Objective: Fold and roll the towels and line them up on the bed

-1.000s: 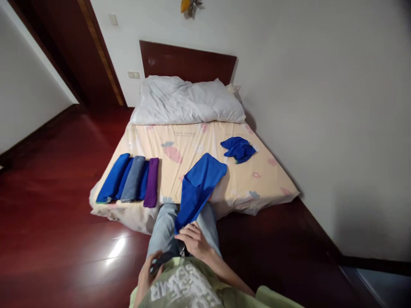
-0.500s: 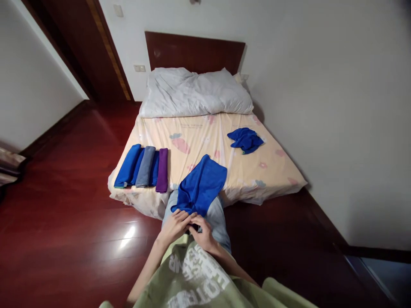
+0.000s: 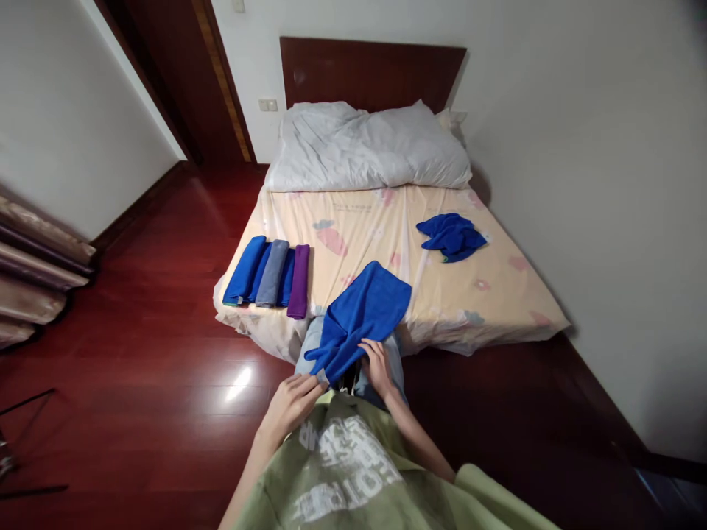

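Note:
A blue towel [image 3: 369, 302] lies loosely across my lap and the edge of the bed, creased toward its near end. My left hand [image 3: 294, 401] is closed on its near corner, beside a small pale tag. At the towel's right edge, my right hand [image 3: 378, 368] has its fingertips bent onto the cloth in a grip. To the left on the bed lie folded cloths: blue towels [image 3: 246, 271], a grey towel [image 3: 272, 274] resting on the blue, and a purple towel [image 3: 299, 283]. A crumpled blue towel [image 3: 453, 237] sits farther off to the right.
The bed [image 3: 381, 221] has a cream patterned sheet, with a white quilt [image 3: 370, 147] bunched against the dark headboard [image 3: 370, 72]. A white wall [image 3: 596, 184] runs along the right. Curtains [image 3: 38, 272] and thin black legs [image 3: 30, 403] stand at left on the red-brown floor [image 3: 155, 353].
My hands have moved apart, the right one forward along the towel's edge and the left to its near corner. The towel's near end is drawn narrower. The view has turned left.

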A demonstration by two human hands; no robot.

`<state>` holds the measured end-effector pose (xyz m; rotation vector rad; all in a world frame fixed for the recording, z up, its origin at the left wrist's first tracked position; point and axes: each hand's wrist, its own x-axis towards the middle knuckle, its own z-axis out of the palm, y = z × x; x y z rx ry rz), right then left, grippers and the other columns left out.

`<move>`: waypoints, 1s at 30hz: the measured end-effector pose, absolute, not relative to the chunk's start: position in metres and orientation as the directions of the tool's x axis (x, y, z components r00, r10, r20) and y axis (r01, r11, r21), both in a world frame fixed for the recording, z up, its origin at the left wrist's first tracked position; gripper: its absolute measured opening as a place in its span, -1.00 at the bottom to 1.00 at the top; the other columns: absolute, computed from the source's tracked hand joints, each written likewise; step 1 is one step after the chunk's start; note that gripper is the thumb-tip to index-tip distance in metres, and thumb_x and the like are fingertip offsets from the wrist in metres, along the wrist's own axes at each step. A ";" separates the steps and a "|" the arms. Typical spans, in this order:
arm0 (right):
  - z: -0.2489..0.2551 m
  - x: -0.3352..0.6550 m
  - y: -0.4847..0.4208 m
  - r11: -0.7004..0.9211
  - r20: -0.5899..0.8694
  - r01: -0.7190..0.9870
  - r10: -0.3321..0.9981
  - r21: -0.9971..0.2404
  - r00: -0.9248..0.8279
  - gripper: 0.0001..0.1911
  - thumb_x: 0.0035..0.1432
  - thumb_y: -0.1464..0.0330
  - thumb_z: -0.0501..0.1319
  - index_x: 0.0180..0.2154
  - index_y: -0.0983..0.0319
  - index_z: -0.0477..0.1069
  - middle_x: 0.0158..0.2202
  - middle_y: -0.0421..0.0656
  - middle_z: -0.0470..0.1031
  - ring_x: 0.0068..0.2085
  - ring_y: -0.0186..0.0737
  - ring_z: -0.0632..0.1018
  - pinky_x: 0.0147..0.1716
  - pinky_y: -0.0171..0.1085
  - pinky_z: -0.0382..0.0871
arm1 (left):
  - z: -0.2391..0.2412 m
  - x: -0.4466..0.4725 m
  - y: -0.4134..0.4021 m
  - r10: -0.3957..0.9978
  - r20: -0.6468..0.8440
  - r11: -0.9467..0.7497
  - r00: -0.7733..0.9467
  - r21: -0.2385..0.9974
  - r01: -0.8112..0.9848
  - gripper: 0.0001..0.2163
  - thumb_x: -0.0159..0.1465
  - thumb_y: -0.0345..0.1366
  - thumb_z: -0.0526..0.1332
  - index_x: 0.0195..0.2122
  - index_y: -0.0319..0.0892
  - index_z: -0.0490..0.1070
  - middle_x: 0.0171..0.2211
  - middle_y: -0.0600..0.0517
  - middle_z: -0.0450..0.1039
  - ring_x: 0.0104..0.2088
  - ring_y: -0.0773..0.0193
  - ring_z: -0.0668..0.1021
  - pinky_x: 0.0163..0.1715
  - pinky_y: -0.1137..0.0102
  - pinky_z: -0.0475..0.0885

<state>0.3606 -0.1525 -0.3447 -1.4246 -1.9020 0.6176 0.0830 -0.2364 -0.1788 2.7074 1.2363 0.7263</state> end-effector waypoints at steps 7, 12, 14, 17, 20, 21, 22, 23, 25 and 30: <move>-0.373 0.418 -0.068 0.130 0.190 0.800 0.982 -0.585 -0.021 -0.45 0.09 0.65 -0.01 -0.08 0.18 0.62 0.09 -0.03 0.57 0.13 -0.04 0.49 0.15 -0.05 0.35 | -0.149 0.069 -0.242 0.673 0.538 -0.687 0.507 0.204 0.697 -0.77 0.44 -0.49 0.06 0.03 -0.22 0.43 -0.33 -0.04 0.52 -0.38 0.24 0.53 -0.37 0.36 0.35; -0.379 0.464 -0.037 0.003 0.199 0.800 0.969 -0.600 0.146 -0.49 0.03 0.64 -0.03 -0.22 0.21 0.63 -0.04 -0.04 0.62 0.03 -0.08 0.55 0.13 -0.13 0.41 | -0.141 0.059 -0.258 0.653 0.624 -0.650 0.429 0.171 0.740 -0.64 0.38 -0.55 0.17 0.17 -0.18 0.42 -0.23 -0.08 0.57 -0.30 0.21 0.56 -0.28 0.31 0.42; -0.376 0.479 -0.034 0.002 0.232 0.792 0.957 -0.611 0.176 -0.54 0.06 0.59 -0.01 -0.23 0.19 0.62 -0.10 -0.05 0.63 -0.01 -0.08 0.57 0.11 -0.14 0.43 | -0.141 0.052 -0.263 0.646 0.647 -0.631 0.405 0.153 0.761 -0.62 0.36 -0.55 0.21 0.18 -0.16 0.43 -0.22 -0.08 0.58 -0.30 0.22 0.56 -0.27 0.31 0.42; -0.367 0.497 -0.034 0.037 0.322 0.788 0.923 -0.615 0.208 -0.58 0.12 0.53 -0.01 -0.23 0.20 0.60 -0.17 -0.01 0.63 -0.06 -0.04 0.58 0.08 -0.10 0.44 | -0.146 0.034 -0.262 0.617 0.692 -0.600 0.376 0.105 0.793 -0.62 0.34 -0.57 0.23 0.16 -0.16 0.45 -0.22 -0.09 0.57 -0.27 0.22 0.58 -0.24 0.31 0.44; -0.349 0.513 -0.033 0.075 0.428 0.787 0.868 -0.612 0.250 -0.62 0.15 0.49 -0.02 -0.25 0.23 0.57 -0.19 0.06 0.62 -0.07 0.00 0.58 0.08 -0.04 0.45 | -0.148 0.010 -0.247 0.568 0.744 -0.587 0.353 0.066 0.807 -0.64 0.34 -0.59 0.21 0.12 -0.16 0.49 -0.22 -0.11 0.58 -0.24 0.22 0.60 -0.19 0.31 0.47; -0.340 0.519 -0.033 0.096 0.461 0.788 0.851 -0.608 0.252 -0.63 0.17 0.48 -0.02 -0.24 0.24 0.56 -0.18 0.07 0.61 -0.07 0.01 0.58 0.08 -0.02 0.45 | -0.147 0.002 -0.239 0.560 0.752 -0.587 0.348 0.064 0.807 -0.64 0.34 -0.59 0.20 0.10 -0.15 0.50 -0.21 -0.11 0.58 -0.24 0.23 0.61 -0.17 0.32 0.48; -0.331 0.524 -0.032 0.118 0.495 0.789 0.832 -0.602 0.253 -0.64 0.19 0.46 -0.01 -0.23 0.24 0.56 -0.18 0.07 0.61 -0.07 0.02 0.58 0.08 0.00 0.45 | -0.145 -0.006 -0.230 0.552 0.763 -0.586 0.337 0.067 0.808 -0.65 0.34 -0.59 0.19 0.08 -0.13 0.52 -0.21 -0.10 0.59 -0.24 0.24 0.62 -0.15 0.33 0.49; -0.321 0.530 -0.031 0.142 0.530 0.791 0.809 -0.595 0.253 -0.65 0.22 0.44 -0.02 -0.21 0.24 0.56 -0.16 0.08 0.61 -0.06 0.03 0.58 0.09 0.01 0.45 | -0.141 -0.013 -0.220 0.547 0.772 -0.583 0.323 0.075 0.809 -0.66 0.35 -0.58 0.18 0.05 -0.12 0.54 -0.20 -0.09 0.60 -0.23 0.24 0.63 -0.14 0.34 0.50; -0.297 0.543 -0.028 0.180 0.604 0.795 0.750 -0.579 0.270 -0.62 0.30 0.39 -0.04 -0.16 0.24 0.55 -0.13 0.11 0.60 -0.03 0.03 0.58 0.11 0.02 0.45 | -0.131 -0.022 -0.197 0.536 0.800 -0.570 0.269 0.107 0.815 -0.71 0.36 -0.55 0.18 -0.03 -0.09 0.59 -0.21 -0.06 0.62 -0.22 0.27 0.65 -0.15 0.40 0.51; -0.227 0.580 -0.032 0.177 0.735 0.809 0.555 -0.561 0.388 -0.56 0.43 0.21 -0.04 -0.10 0.27 0.56 -0.09 0.16 0.62 0.00 0.04 0.63 0.11 0.00 0.49 | -0.100 -0.029 -0.144 0.514 0.857 -0.471 -0.027 0.308 0.827 -0.84 0.38 -0.34 0.25 -0.20 -0.09 0.66 -0.28 0.00 0.64 -0.30 0.29 0.64 -0.25 0.44 0.51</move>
